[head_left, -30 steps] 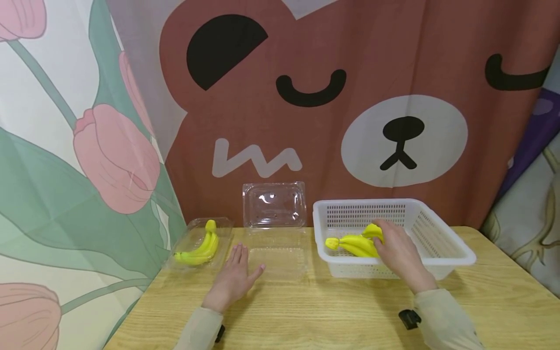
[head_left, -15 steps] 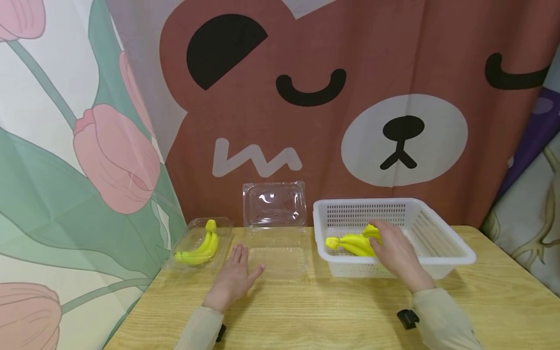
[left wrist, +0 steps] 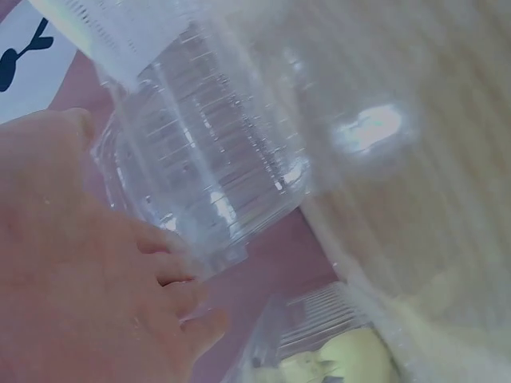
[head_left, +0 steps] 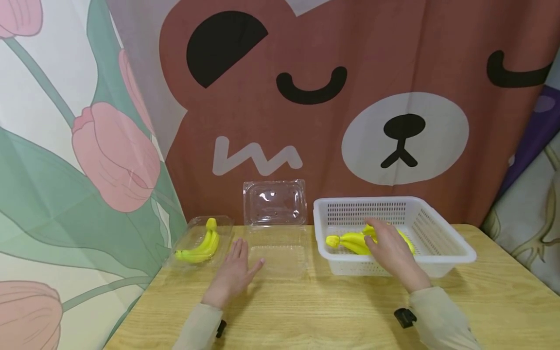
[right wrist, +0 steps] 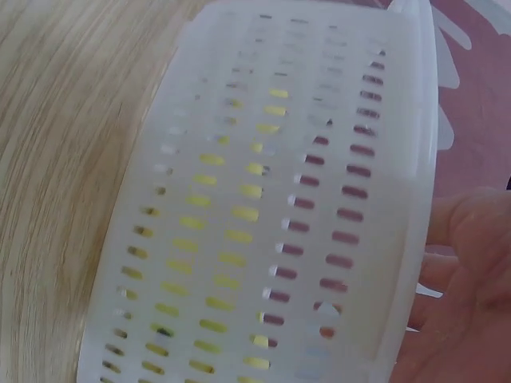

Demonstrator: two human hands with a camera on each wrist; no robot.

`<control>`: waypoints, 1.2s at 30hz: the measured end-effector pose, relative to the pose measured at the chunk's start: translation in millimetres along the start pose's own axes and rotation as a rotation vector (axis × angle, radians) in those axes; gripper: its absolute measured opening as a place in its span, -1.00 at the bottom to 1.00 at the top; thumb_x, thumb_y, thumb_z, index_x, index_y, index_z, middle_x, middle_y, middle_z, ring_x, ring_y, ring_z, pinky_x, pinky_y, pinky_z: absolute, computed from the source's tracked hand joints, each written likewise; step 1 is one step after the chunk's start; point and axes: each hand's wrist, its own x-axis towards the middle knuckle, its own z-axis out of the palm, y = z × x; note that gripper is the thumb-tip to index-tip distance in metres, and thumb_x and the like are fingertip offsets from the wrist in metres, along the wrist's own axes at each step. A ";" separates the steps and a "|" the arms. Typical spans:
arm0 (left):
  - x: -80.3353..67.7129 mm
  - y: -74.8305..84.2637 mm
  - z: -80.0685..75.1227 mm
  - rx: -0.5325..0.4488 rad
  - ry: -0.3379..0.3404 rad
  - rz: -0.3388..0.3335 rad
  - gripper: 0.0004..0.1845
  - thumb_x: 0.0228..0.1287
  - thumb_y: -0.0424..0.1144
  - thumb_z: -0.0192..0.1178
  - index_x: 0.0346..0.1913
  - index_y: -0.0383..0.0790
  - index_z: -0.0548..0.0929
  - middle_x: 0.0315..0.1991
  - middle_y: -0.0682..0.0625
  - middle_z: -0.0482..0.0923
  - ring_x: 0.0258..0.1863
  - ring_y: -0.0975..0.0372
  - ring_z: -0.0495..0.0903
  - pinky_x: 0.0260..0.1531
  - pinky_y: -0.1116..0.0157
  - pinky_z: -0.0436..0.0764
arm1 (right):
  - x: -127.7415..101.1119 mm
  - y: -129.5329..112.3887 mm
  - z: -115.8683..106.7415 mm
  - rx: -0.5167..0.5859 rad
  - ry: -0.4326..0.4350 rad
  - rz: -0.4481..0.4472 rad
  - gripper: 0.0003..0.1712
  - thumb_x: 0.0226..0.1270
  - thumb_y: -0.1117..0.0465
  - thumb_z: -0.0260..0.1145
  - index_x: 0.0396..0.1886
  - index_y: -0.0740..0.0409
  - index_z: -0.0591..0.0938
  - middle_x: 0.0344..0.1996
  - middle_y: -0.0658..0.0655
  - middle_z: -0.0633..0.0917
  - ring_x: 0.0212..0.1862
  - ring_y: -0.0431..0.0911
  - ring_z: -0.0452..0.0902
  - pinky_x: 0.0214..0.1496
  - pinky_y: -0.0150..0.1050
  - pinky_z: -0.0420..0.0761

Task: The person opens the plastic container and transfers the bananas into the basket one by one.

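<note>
In the head view my left hand [head_left: 232,274] lies with straight fingers and its thumb spread, by the left edge of an open clear plastic clamshell box [head_left: 278,247]. The box's lid [head_left: 274,203] stands raised at the back. My right hand [head_left: 391,250] reaches over the front rim of a white slotted basket [head_left: 437,261], above yellow bananas [head_left: 353,243]. Its fingers look loosely bent and partly cover the bananas; contact cannot be made out. Through the basket slots, the right wrist view shows yellow, with the right hand [right wrist: 471,287] beyond the rim.
A second clear box [head_left: 225,224] at the left holds a bunch of bananas [head_left: 203,248]. All stand on a wood-grain table [head_left: 315,311]. A curtain with a bear print [head_left: 323,136] hangs close behind, and a tulip-print curtain [head_left: 113,160] borders the left.
My right hand has shifted slightly left over the basket, and more yellow now shows to its right. The left hand stays in place.
</note>
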 end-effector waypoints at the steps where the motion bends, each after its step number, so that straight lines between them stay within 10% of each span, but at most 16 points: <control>1: 0.6 -0.2 -1.7 -0.003 0.007 0.004 -0.09 0.50 0.23 -0.14 0.48 -0.56 0.01 0.51 -0.40 -0.14 0.50 -0.17 -0.15 0.41 -0.13 -0.03 | 0.6 -1.6 0.7 0.003 -0.007 -0.002 -0.45 0.42 0.29 0.21 0.35 0.37 0.37 0.27 0.45 0.41 0.28 0.37 0.28 0.25 0.32 0.32; 17: 5.8 -35.7 -40.5 -0.016 0.209 -0.010 -0.22 0.53 0.06 -0.04 0.43 -0.59 0.13 0.46 -0.46 0.01 0.47 -0.25 -0.08 0.39 -0.19 0.00 | 7.3 -53.1 32.6 0.072 0.005 -0.132 -0.50 0.43 0.18 0.24 0.28 0.30 0.49 0.22 0.35 0.51 0.26 0.29 0.36 0.26 0.23 0.37; 36: -12.5 -99.6 -91.0 -0.141 0.219 -0.122 -0.25 0.58 -0.03 -0.10 0.38 -0.72 0.04 0.37 -0.61 -0.02 0.40 -0.41 -0.13 0.34 -0.27 -0.02 | 9.4 -149.9 86.9 0.140 -0.071 -0.256 -0.50 0.42 0.08 0.28 0.25 0.20 0.53 0.20 0.20 0.56 0.26 0.15 0.41 0.28 0.10 0.41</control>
